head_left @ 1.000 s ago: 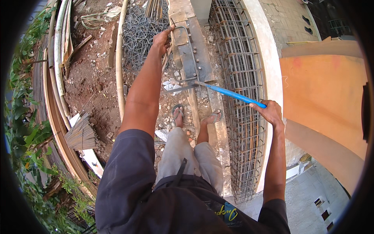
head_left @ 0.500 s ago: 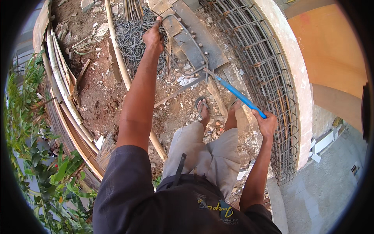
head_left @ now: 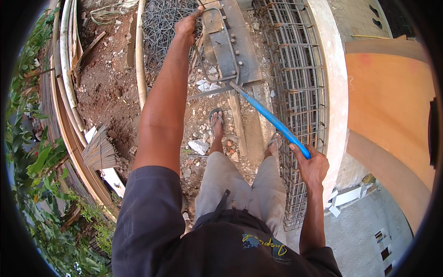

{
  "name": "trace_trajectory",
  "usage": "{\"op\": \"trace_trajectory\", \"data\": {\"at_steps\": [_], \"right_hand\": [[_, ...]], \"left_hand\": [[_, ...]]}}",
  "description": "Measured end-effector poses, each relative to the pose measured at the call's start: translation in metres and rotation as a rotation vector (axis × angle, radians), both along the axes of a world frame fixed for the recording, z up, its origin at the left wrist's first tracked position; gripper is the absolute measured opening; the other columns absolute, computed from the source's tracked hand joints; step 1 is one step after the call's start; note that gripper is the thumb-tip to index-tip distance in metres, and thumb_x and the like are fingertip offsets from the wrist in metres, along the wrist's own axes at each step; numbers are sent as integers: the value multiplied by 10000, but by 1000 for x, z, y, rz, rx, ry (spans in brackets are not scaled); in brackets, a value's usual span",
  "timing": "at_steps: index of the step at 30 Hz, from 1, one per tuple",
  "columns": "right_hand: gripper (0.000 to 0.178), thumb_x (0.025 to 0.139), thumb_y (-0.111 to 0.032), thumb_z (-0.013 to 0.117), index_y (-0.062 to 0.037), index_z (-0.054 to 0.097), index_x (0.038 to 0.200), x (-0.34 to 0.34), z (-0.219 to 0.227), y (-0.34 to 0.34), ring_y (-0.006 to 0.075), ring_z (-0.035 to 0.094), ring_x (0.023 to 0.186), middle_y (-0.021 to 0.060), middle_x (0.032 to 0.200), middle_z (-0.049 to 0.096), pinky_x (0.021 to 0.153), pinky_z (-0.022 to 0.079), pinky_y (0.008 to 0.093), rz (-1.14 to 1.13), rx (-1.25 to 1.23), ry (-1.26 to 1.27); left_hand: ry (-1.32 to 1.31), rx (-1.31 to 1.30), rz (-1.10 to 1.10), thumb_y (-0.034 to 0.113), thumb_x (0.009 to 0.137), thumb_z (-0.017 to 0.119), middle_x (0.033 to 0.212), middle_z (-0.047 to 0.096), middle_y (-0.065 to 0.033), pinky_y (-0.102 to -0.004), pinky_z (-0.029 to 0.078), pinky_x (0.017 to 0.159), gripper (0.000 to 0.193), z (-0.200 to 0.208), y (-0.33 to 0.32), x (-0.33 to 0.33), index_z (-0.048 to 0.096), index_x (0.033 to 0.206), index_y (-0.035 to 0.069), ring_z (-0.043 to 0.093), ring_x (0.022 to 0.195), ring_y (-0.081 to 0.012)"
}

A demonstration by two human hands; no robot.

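My left hand (head_left: pixel 187 28) is closed around one end of a steel rebar bent into a rectangular loop (head_left: pixel 229 39). The loop lies over a bending bench (head_left: pixel 249 57) with a dark metal plate and several upright pegs. My right hand (head_left: pixel 314 167) is wrapped round the lower end of a long rebar bending bar (head_left: pixel 277 123) with a blue handle. The bending bar's bare metal head meets the near corner of the loop at the bench's end; its exact grip on the rod is too small to make out.
A heap of bent rebar loops (head_left: pixel 161 34) lies left of the bench. Long reinforcement cages (head_left: pixel 300 78) run along a pale wall (head_left: pixel 333 87) on the right. Rubble, a wooden plank (head_left: pixel 238 122) and bamboo poles (head_left: pixel 140 51) lie on the ground; a thin stick bundle (head_left: pixel 100 150) sits left.
The view has shifted, and my feet stand wider apart. My right hand has come down slightly with the bending bar, which now points more steeply. Both hands keep their grips.
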State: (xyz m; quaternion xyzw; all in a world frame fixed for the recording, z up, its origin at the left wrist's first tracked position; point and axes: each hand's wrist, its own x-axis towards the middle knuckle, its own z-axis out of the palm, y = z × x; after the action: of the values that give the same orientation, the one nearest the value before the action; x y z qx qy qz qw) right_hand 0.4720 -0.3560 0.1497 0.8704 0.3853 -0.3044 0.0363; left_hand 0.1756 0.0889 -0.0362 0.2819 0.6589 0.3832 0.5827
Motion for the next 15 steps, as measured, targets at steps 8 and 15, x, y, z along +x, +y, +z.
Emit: {"op": "trace_trajectory", "data": {"at_steps": [8,15], "right_hand": [[572,980,-575,756,-48,660,777,4,-8,-16,289,601,539,119,582,589,565,464,439,11,32,144],[490,985,-505,766,-48,673,833,13,7,-15,365,663,606,179,649,638,584,477,489,62,-30,143]], "left_hand": [[10,8,33,362,830,972,596,381,84,-294,174,415,490,1,-6,5,532,693,194,262,436,-70],[45,-30,56,366,823,976,580,369,92,-292,178,414,520,1,-12,6,502,696,195,266,435,-65]]}}
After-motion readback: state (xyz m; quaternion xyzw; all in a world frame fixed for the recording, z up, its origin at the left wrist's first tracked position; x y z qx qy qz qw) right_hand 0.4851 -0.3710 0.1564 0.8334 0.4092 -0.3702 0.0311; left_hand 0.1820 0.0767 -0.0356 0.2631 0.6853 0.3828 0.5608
